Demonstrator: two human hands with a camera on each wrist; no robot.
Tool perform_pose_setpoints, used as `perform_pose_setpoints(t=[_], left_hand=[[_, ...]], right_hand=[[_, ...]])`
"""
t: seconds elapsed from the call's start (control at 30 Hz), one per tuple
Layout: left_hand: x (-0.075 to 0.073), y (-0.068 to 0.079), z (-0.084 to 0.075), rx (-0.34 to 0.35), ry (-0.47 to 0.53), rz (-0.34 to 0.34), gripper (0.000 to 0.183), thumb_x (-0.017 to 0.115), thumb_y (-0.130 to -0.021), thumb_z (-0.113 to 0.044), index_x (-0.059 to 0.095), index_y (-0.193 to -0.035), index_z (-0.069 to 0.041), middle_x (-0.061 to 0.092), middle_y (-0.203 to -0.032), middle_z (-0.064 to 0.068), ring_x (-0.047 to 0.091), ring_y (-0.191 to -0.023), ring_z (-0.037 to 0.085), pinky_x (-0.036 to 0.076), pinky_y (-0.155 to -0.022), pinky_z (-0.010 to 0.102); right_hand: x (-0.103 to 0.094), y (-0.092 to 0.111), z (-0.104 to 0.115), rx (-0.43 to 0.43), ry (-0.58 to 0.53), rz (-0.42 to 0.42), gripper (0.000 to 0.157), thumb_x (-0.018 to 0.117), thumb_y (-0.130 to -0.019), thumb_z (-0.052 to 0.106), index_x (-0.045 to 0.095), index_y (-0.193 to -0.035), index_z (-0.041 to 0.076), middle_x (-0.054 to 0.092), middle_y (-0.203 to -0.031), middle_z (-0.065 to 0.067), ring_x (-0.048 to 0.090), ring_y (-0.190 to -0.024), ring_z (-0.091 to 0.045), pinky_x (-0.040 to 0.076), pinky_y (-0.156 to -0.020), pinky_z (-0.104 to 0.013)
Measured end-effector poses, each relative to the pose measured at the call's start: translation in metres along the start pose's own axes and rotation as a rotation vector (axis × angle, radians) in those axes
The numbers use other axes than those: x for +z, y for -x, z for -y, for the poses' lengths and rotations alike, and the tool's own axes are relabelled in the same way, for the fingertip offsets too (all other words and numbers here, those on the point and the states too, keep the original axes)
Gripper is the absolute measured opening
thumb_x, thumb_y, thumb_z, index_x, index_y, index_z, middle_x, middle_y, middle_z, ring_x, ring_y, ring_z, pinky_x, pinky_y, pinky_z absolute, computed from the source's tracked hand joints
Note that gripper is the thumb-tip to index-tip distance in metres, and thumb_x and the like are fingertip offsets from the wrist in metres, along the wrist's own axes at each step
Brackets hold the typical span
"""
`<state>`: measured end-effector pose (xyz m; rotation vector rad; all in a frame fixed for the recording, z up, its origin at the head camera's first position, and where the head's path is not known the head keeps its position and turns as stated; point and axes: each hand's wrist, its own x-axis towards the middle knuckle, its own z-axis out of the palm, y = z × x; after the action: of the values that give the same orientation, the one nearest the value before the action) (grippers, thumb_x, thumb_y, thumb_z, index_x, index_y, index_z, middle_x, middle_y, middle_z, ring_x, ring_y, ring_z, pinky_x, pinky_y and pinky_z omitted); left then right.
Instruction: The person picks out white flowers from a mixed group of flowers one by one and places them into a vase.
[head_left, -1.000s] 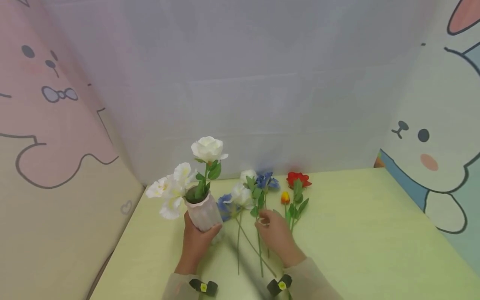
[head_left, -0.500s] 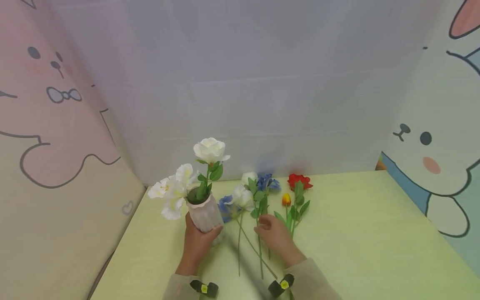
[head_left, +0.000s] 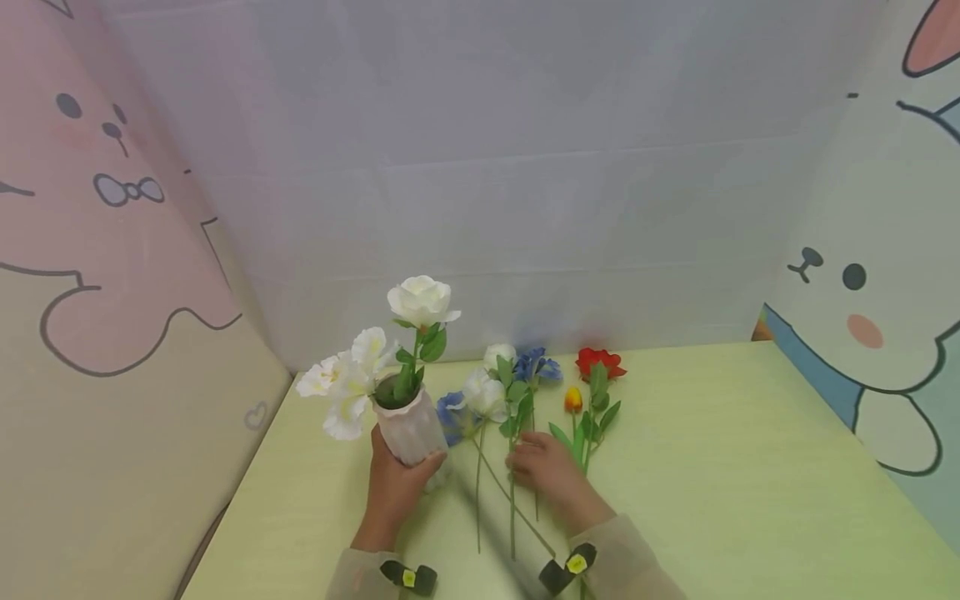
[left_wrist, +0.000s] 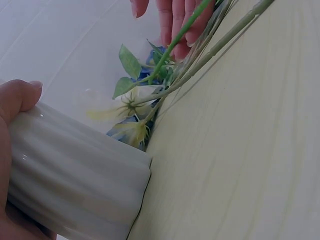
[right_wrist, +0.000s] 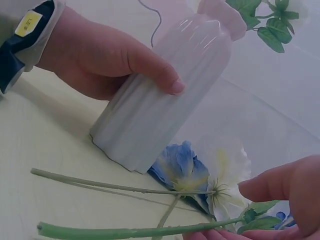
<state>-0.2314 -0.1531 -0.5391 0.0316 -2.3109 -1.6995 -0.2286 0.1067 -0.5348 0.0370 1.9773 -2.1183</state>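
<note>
Vase (head_left: 411, 429) is to the left of the flowers (head_left: 486, 393) lying on the tabletop (head_left: 712, 450), with your left grip (head_left: 393, 492) wrapped round it; its long axis slants in the head view, mouth up and leftward. Your right grip (head_left: 551, 471) is relaxed, thumb apart from fingers, at a green stem (head_left: 513, 517) whose bare end points toward you, leafy end away; the yellow label (right_wrist: 28, 23) on your left wristband (right_wrist: 12, 52) bears marks too small to read.

Location: screened-off space, probably indoors; a plain far backdrop (head_left: 495, 183), cartoon-printed left panel (head_left: 127, 250) and right panel (head_left: 825, 350) border the worktop (head_left: 735, 450).
</note>
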Motion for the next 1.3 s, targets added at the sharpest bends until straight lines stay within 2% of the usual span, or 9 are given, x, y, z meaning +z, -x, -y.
perform_pose_setpoints(t=[0.13, 0.27, 0.5, 0.7, 0.97, 1.13, 1.3], left_hand=[[0.0, 0.0, 0.001, 0.002, -0.002, 0.003, 0.096, 0.093, -0.075, -0.012, 0.031, -0.149, -0.015, 0.059, -0.125, 0.014, 0.058, -0.107, 0.028, 0.047, -0.092, 0.049], [0.0, -0.001, 0.0, 0.006, 0.001, 0.007, 0.095, 0.092, -0.076, -0.013, 0.031, -0.149, -0.014, 0.059, -0.125, 0.014, 0.058, -0.108, 0.027, 0.047, -0.093, 0.049], [0.0, -0.002, 0.0, 0.021, 0.014, 0.003, 0.096, 0.093, -0.074, -0.01, 0.031, -0.148, -0.013, 0.059, -0.125, 0.014, 0.058, -0.108, 0.027, 0.047, -0.094, 0.049], [0.0, -0.001, -0.002, 0.005, 0.005, 0.006, 0.096, 0.092, -0.075, -0.012, 0.031, -0.149, -0.014, 0.058, -0.125, 0.014, 0.059, -0.108, 0.029, 0.047, -0.092, 0.05], [0.001, -0.001, -0.002, 0.004, 0.02, 0.009, 0.094, 0.092, -0.076, -0.012, 0.032, -0.148, -0.015, 0.059, -0.123, 0.015, 0.059, -0.106, 0.029, 0.048, -0.091, 0.05], [0.001, -0.001, -0.002, 0.003, 0.007, 0.007, 0.094, 0.092, -0.076, -0.012, 0.031, -0.148, -0.014, 0.059, -0.123, 0.015, 0.059, -0.106, 0.029, 0.048, -0.09, 0.049], [0.0, 0.0, -0.002, -0.001, 0.008, 0.005, 0.094, 0.092, -0.076, -0.013, 0.031, -0.148, -0.015, 0.059, -0.124, 0.015, 0.059, -0.107, 0.029, 0.048, -0.091, 0.05]], right_hand=[[-0.002, -0.001, -0.002, 0.026, -0.113, 0.038, 0.062, 0.059, -0.103, 0.01, 0.031, -0.15, -0.018, 0.048, -0.144, -0.035, 0.062, -0.119, -0.041, 0.055, -0.094, -0.043], [-0.004, -0.004, -0.006, 0.046, -0.202, 0.053, 0.056, 0.059, -0.104, 0.008, 0.036, -0.148, -0.017, 0.051, -0.14, -0.034, 0.065, -0.115, -0.036, 0.055, -0.094, -0.043], [-0.014, -0.009, -0.012, 0.078, -0.204, 0.096, 0.058, 0.064, -0.102, 0.014, 0.04, -0.148, -0.012, 0.059, -0.132, -0.026, 0.066, -0.109, -0.029, 0.055, -0.093, -0.043], [-0.013, -0.009, -0.011, 0.117, -0.279, 0.093, 0.056, 0.065, -0.101, 0.009, 0.042, -0.147, -0.013, 0.065, -0.125, -0.021, 0.066, -0.103, -0.024, 0.056, -0.09, -0.04], [-0.013, -0.008, -0.01, 0.142, -0.392, 0.099, 0.059, 0.061, -0.101, 0.004, 0.035, -0.151, -0.013, 0.059, -0.126, -0.019, 0.062, -0.099, -0.021, 0.055, -0.087, -0.033], [-0.012, -0.009, -0.007, 0.146, -0.427, 0.118, 0.055, 0.06, -0.101, 0.001, 0.037, -0.149, -0.014, 0.058, -0.123, -0.016, 0.06, -0.094, -0.019, 0.054, -0.084, -0.031], [-0.01, -0.01, -0.006, 0.137, -0.417, 0.144, 0.043, 0.062, -0.099, -0.002, 0.048, -0.137, -0.013, 0.059, -0.112, -0.011, 0.061, -0.09, -0.018, 0.054, -0.079, -0.031]])
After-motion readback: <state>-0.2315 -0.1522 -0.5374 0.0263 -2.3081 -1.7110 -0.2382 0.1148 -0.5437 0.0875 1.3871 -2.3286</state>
